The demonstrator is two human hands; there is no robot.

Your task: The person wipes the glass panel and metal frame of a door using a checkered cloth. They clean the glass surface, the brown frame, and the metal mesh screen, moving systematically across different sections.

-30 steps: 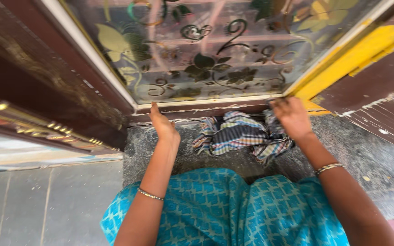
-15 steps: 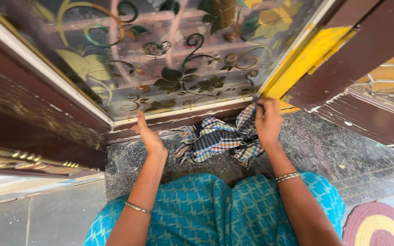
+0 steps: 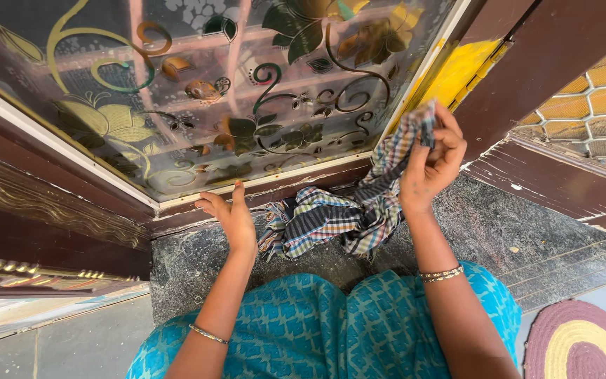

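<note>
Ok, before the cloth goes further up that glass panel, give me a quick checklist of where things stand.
1. Right hand has a grip on the checked cloth: ok, fingers pinch its upper corner.
2. Cloth free of the floor: not ok, most of it lies bunched on the stone sill.
3. Left hand braced: ok, it rests against the lower door frame.
4. Cloth at the glass panel: ok, the lifted corner is by the panel's right edge.
5. Glass clean: cannot tell, the flower pattern hides any marks.
6. Cloth damp or dry: cannot tell.
</note>
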